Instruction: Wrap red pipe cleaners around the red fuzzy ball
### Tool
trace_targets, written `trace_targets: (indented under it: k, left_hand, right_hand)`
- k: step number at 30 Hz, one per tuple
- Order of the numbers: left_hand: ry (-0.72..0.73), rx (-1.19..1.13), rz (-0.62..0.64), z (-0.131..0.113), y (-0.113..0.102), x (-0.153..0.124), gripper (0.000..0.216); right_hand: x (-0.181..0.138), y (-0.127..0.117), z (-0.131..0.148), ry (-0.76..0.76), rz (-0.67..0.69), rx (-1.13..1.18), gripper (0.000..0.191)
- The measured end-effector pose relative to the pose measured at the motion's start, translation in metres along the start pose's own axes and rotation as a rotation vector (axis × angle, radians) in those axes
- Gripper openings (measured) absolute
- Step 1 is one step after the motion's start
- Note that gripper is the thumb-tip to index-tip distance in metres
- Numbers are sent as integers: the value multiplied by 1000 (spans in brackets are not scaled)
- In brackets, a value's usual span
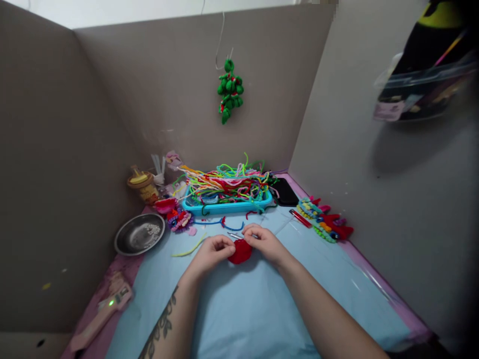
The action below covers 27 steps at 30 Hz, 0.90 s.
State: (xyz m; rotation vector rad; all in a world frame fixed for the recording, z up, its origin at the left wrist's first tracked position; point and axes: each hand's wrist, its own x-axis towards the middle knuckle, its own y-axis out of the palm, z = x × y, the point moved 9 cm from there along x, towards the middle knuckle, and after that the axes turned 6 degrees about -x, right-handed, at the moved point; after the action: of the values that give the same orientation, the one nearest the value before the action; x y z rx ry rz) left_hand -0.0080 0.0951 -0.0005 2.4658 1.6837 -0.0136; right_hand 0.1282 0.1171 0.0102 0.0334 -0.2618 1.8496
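My left hand [211, 252] and my right hand [265, 242] meet over the light blue cloth [247, 304], both with fingers curled around a small red fuzzy piece [240, 252] made of pipe cleaner. The left hand pinches its left edge and the right hand grips its upper right side. A thin metal tool [235, 235] lies just behind the hands. A blue tray [226, 205] heaped with colourful pipe cleaners stands behind them.
A metal bowl [139, 233] sits at the left, beside a yellow-lidded jar [142, 185]. A pink glue gun [101, 314] lies at the near left. Finished colourful pieces [324, 223] rest at the right, a black phone [285, 192] behind. A green ornament [229, 91] hangs on the cardboard wall.
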Motion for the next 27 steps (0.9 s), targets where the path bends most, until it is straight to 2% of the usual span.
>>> trace_targets:
  k: [12, 19, 24, 27]
  left_hand:
    - [110, 168, -46, -11, 0, -1, 7]
    - [148, 180, -56, -11, -2, -1, 13]
    - [196, 247, -20, -18, 2, -3, 13]
    - [173, 229, -25, -20, 3, -3, 14]
  right_hand:
    - [-2, 8, 7, -16, 54, -42, 23]
    - [-2, 9, 4, -19, 72, -40, 23]
    - [0, 6, 1, -13, 69, -37, 22]
    - [0, 5, 0, -4, 73, -37, 21]
